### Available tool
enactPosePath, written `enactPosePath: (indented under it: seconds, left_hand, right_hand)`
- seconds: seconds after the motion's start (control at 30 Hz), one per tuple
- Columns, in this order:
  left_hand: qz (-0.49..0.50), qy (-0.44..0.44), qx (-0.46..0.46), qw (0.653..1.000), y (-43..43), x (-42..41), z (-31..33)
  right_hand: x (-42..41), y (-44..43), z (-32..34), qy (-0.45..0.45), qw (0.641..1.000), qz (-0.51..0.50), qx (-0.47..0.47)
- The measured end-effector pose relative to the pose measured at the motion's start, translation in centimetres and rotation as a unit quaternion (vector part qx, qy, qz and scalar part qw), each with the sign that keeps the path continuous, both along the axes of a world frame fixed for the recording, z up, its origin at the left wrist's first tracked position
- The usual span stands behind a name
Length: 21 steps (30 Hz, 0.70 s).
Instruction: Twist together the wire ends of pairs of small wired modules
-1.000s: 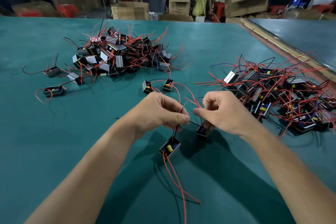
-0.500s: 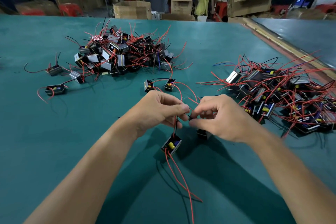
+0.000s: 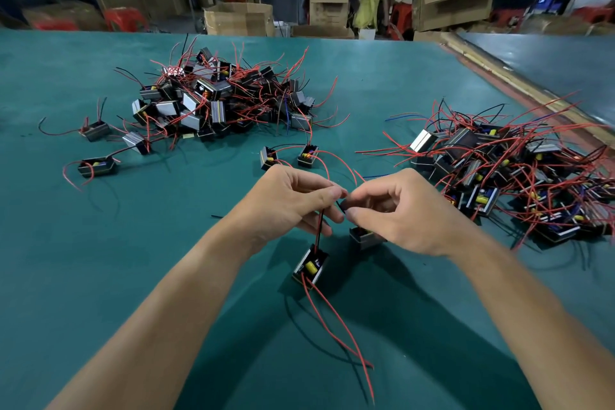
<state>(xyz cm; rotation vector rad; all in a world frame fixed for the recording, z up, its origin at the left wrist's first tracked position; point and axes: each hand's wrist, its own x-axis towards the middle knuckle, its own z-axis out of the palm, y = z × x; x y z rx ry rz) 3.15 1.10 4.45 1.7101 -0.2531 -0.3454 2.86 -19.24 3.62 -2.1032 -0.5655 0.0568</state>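
Observation:
My left hand (image 3: 293,201) pinches the red and black wires of a small black module (image 3: 310,266) with a yellow part, which hangs just under it with two long red wires trailing toward me. My right hand (image 3: 404,210) pinches a short black wire end (image 3: 340,206) right beside my left fingertips. A second module (image 3: 364,236) sits half hidden under my right hand. The two hands almost touch at the fingertips above the green table (image 3: 166,243).
A big heap of modules with red wires (image 3: 216,100) lies at the back left, another heap (image 3: 506,173) at the right. A joined pair (image 3: 289,155) lies just beyond my hands, loose modules (image 3: 96,166) at the left. Cardboard boxes and people stand beyond the table.
My hands have closed in until the fingertips nearly meet. My right hand turned its pinch on the wire end, and the hanging module swung slightly.

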Motion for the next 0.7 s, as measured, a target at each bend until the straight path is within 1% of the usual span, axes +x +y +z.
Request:
enactPosePath:
  seconds: [0.17,0.37,0.5,0.7]
  left_hand:
    - [0.011,-0.008,0.006,1.000,0.20,0.25,-0.27]
    - [0.012,-0.022,0.011,1.000,0.17,0.23,-0.33]
    - [0.019,-0.031,0.007,0.999,0.13,0.17,-0.26]
    - [0.038,-0.037,0.010,0.999,0.25,0.28,-0.25]
  right_hand:
    - [-0.15,0.37,-0.15,0.003,1.000,-0.006,-0.014]
    - [-0.13,0.42,-0.42,-0.026,0.998,-0.011,-0.053]
    - [-0.18,0.53,-0.52,-0.046,0.997,-0.004,-0.064]
    - [-0.06,0.61,-0.79,-0.031,0.997,-0.014,-0.068]
